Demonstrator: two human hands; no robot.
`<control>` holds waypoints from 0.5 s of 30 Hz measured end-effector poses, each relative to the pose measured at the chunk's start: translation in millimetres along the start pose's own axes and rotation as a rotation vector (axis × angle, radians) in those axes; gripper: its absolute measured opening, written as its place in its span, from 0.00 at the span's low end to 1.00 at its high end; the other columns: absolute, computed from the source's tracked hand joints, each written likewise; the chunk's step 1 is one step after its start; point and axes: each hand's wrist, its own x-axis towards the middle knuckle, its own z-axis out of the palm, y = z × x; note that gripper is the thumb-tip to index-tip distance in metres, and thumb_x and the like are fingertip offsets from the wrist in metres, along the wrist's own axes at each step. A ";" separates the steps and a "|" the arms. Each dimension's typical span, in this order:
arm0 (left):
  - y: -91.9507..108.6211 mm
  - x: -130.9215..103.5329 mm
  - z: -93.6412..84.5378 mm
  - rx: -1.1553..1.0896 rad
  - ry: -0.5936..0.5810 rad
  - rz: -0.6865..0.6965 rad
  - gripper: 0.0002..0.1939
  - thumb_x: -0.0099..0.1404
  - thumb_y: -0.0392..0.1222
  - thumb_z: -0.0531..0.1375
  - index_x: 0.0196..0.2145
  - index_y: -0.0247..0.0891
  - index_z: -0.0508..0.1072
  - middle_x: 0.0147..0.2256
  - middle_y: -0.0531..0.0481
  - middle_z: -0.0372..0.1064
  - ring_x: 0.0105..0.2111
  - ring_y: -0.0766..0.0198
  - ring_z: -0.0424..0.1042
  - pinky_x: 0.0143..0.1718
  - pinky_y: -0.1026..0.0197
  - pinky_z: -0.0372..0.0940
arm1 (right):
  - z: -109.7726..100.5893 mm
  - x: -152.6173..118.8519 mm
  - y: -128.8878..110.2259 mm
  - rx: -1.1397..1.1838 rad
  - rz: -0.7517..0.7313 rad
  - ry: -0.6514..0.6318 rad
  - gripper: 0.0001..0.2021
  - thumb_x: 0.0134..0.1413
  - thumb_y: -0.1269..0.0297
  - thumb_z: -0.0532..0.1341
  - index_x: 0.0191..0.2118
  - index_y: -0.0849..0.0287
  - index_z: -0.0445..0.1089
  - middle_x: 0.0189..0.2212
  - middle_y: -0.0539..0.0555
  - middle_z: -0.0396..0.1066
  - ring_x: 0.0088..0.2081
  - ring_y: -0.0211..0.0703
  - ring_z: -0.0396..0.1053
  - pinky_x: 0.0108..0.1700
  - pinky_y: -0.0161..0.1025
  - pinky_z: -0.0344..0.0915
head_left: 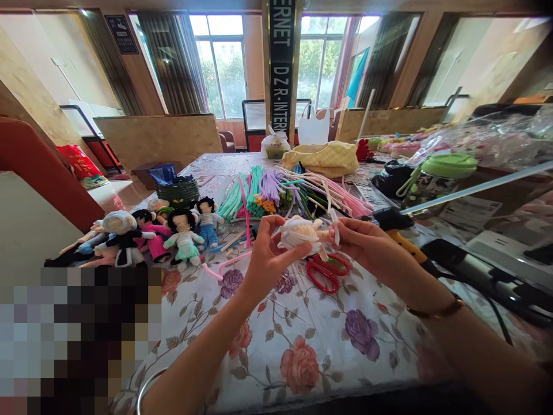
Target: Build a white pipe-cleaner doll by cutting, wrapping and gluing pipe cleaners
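A small pipe-cleaner doll (299,235) with white hair and a beige body lies sideways between my hands, above the table. My left hand (263,262) is closed around its white-haired head, thumb in front. At the body's other end, my right hand (367,241) pinches a white pipe cleaner (334,223) against the doll; the fingertips partly hide the contact. Red-handled scissors (323,276) rest on the tablecloth just below the doll. Behind my hands lies a pile of pipe cleaners (276,187) in mint, lilac, pink and other colours.
Several finished dolls (184,230) crowd the left side by a stack of dark green bowls (177,193). A bent pink pipe cleaner (222,270) lies on the floral tablecloth (298,363). To the right are a yellow-and-black glue gun (401,236) and a green-lidded jar (449,167).
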 end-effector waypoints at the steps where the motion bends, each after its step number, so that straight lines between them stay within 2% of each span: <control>1: -0.4 -0.2 -0.1 0.007 -0.010 0.001 0.26 0.44 0.40 0.70 0.36 0.40 0.58 0.38 0.54 0.60 0.34 0.70 0.67 0.31 0.68 0.68 | -0.1 -0.6 0.6 -0.015 -0.014 0.004 0.11 0.42 0.55 0.67 0.26 0.57 0.70 0.26 0.48 0.70 0.29 0.34 0.68 0.36 0.33 0.67; 4: -1.3 -1.6 0.2 0.044 -0.035 0.024 0.26 0.44 0.39 0.70 0.36 0.41 0.58 0.38 0.55 0.61 0.35 0.70 0.68 0.33 0.68 0.68 | -0.9 -2.9 4.1 -0.127 -0.129 0.030 0.10 0.47 0.56 0.65 0.28 0.57 0.71 0.25 0.48 0.70 0.27 0.34 0.67 0.33 0.33 0.66; 8: -3.5 -3.8 0.9 0.086 -0.067 0.053 0.25 0.46 0.37 0.69 0.37 0.42 0.59 0.42 0.55 0.62 0.38 0.70 0.69 0.36 0.69 0.68 | 0.9 -6.1 8.4 -0.391 -0.342 0.114 0.05 0.50 0.60 0.64 0.29 0.54 0.71 0.23 0.47 0.68 0.25 0.35 0.66 0.30 0.34 0.65; 11: -5.7 -5.0 0.9 0.101 -0.105 0.066 0.24 0.48 0.37 0.69 0.38 0.44 0.59 0.43 0.55 0.62 0.40 0.69 0.68 0.37 0.68 0.68 | 2.8 -7.3 12.3 -0.553 -0.502 0.162 0.02 0.51 0.64 0.63 0.29 0.52 0.70 0.26 0.47 0.70 0.27 0.37 0.68 0.31 0.35 0.66; 15: -7.6 -6.0 0.5 0.146 -0.130 0.103 0.24 0.48 0.38 0.69 0.39 0.44 0.60 0.44 0.54 0.61 0.42 0.68 0.68 0.38 0.67 0.69 | 3.6 -8.3 16.4 -0.740 -0.706 0.160 0.04 0.54 0.67 0.60 0.30 0.52 0.70 0.29 0.48 0.71 0.30 0.37 0.69 0.32 0.35 0.67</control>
